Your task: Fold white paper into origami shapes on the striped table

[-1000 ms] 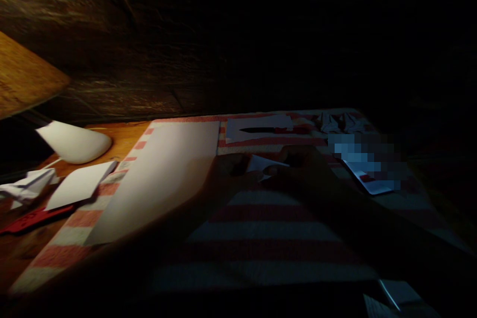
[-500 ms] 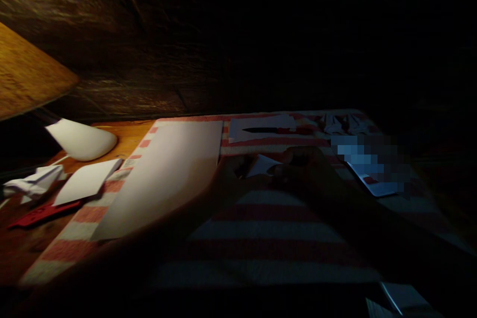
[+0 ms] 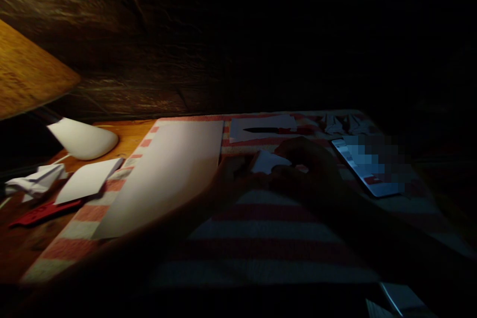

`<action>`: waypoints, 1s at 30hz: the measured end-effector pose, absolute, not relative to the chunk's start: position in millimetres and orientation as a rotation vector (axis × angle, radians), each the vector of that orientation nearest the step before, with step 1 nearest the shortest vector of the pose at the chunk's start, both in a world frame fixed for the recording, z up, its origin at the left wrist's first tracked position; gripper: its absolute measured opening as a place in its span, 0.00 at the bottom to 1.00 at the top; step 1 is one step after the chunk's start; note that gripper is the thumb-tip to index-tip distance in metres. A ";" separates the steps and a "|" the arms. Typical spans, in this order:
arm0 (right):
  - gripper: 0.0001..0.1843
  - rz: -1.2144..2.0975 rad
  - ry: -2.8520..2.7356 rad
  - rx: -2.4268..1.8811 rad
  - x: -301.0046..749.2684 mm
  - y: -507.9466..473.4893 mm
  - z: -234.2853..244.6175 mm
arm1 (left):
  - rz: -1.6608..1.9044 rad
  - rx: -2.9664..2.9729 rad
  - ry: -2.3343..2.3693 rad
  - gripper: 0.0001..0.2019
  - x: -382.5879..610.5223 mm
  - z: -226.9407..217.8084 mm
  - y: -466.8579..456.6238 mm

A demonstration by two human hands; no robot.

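Note:
Between my two hands, a small piece of white paper [image 3: 269,161] is held just above the striped cloth, in deep shadow. My left hand [image 3: 236,169] grips its left side, with the fingers closed. From the right, my right hand [image 3: 307,161] curls over the paper, thumb and fingers pinching its edge. How the paper is folded is too dark to make out. Left of my hands lies a large white sheet of paper [image 3: 167,169]. Beyond them a knife [image 3: 268,130] with a dark blade and red handle rests on another white sheet [image 3: 238,136].
A lamp with a brown shade [image 3: 33,72] and white base [image 3: 84,139] stands at left. Near it are crumpled folded paper [image 3: 37,180], a white paper pad [image 3: 85,181] and a red object [image 3: 46,212]. A phone [image 3: 367,174] and folded paper shapes [image 3: 333,124] lie right on the striped cloth [image 3: 261,246].
My right hand has moved slightly left and closed further over the paper. More of the paper's flat face shows between my hands. The phone's screen shows more plainly.

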State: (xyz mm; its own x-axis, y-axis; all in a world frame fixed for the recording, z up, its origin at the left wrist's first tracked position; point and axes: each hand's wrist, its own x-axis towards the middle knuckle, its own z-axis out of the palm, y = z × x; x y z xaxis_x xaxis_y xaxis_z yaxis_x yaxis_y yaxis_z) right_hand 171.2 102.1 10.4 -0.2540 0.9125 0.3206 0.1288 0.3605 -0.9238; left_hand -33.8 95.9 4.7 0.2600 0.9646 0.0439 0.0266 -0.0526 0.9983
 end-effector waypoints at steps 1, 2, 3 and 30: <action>0.12 0.963 -1.677 -0.949 172.0 102.1 11.7 | 1.062 1.322 0.969 0.19 -34.4 1.7 96.9; 0.11 0.936 -1.692 -0.950 172.6 102.0 12.6 | 1.088 1.257 0.938 0.21 -34.6 -0.9 97.9; 0.11 0.930 -1.702 -0.943 173.1 101.9 13.0 | 1.102 1.198 0.915 0.23 -34.5 -2.7 98.6; 0.08 0.956 -1.680 -0.779 173.6 101.3 15.7 | 1.180 1.181 1.082 0.16 -38.4 0.0 100.8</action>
